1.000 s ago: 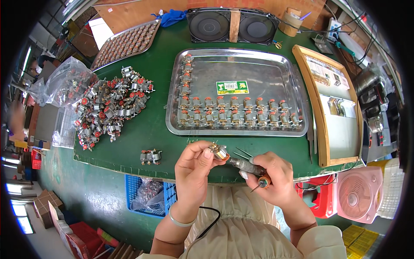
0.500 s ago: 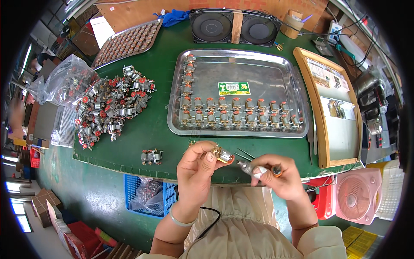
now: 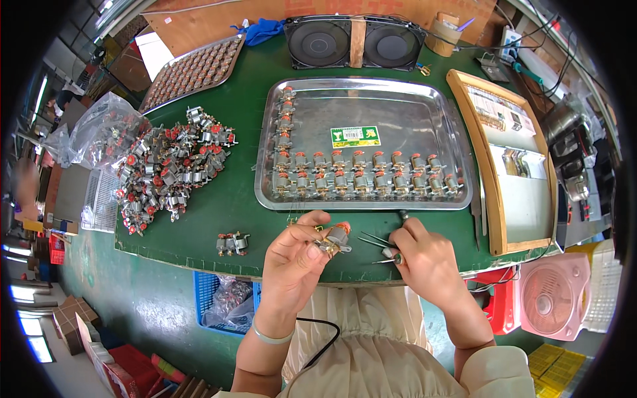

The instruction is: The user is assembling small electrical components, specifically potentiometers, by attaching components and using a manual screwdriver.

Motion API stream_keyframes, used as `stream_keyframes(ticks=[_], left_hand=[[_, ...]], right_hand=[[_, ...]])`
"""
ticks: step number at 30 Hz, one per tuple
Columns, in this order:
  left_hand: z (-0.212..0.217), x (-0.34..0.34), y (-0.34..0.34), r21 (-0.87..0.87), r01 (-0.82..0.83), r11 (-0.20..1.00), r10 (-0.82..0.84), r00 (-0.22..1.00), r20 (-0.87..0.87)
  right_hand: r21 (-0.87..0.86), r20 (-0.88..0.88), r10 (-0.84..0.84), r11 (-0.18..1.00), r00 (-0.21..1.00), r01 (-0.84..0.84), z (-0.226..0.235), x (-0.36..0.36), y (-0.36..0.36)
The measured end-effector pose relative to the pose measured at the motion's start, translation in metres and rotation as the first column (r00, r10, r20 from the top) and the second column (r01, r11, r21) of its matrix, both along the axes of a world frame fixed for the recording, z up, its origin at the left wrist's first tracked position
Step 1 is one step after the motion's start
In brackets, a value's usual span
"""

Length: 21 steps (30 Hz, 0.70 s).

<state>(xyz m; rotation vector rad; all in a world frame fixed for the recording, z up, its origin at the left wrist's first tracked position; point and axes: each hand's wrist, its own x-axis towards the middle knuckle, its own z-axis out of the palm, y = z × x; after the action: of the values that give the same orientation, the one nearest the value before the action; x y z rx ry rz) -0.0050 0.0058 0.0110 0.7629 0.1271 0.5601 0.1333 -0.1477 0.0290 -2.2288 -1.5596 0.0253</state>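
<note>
My left hand point(image 3: 292, 266) is closed in a pinch on a small silver metal component point(image 3: 338, 236) with a red-orange end and brass-coloured tabs, tilted above the table's near edge. To its right, my right hand point(image 3: 428, 262) rests low over the table, fingers curled; slim tool ends stick out around it, and what it grips is mostly hidden. Thin tweezers point(image 3: 373, 238) lie by its fingertips. On the green table point(image 3: 219, 192), a short group of like components point(image 3: 232, 243) sits left of my hands. More stand in rows on the metal tray point(image 3: 371, 103) beyond.
A heap of components point(image 3: 172, 166) and a plastic bag point(image 3: 109, 132) occupy the left side. Behind them lies a filled tray point(image 3: 192, 73). Two boxed speakers point(image 3: 318, 43) stand at the back. A wooden-framed case point(image 3: 494, 225) is at right; a blue crate point(image 3: 206, 298) sits below.
My left hand has turned the component, so its red end now points up. My right hand has moved up onto the table by the tweezers; the orange-ringed tool end no longer shows.
</note>
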Motion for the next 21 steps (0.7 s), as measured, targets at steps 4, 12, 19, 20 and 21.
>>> stream_keyframes(ticks=[4, 12, 19, 20, 21], left_hand=[[0.001, -0.004, 0.000, -0.069, 0.042, 0.997, -0.045, 0.998, -0.033], [0.005, 0.000, -0.004, 0.229, -0.011, 0.973, 0.028, 0.997, -0.071], [0.007, -0.001, -0.009, 0.416, -0.117, 0.902, 0.156, 0.986, -0.060], [0.007, -0.001, -0.009, 0.444, -0.120, 0.888, 0.164, 0.984, -0.063], [0.006, -0.002, -0.009, 0.471, -0.122, 0.874, 0.173, 0.983, -0.065]], right_hand=[[0.158, -0.186, 0.017, 0.987, 0.982, 0.013, 0.000, 0.002, -0.002], [0.530, -0.237, 0.280, 0.840, 0.930, -0.118, 0.016, -0.008, 0.005], [0.502, -0.086, 0.296, 0.838, 0.951, -0.215, 0.012, -0.012, 0.013], [0.496, -0.079, 0.298, 0.840, 0.951, -0.221, 0.012, -0.012, 0.013], [0.495, -0.080, 0.298, 0.840, 0.951, -0.222, 0.012, -0.012, 0.013]])
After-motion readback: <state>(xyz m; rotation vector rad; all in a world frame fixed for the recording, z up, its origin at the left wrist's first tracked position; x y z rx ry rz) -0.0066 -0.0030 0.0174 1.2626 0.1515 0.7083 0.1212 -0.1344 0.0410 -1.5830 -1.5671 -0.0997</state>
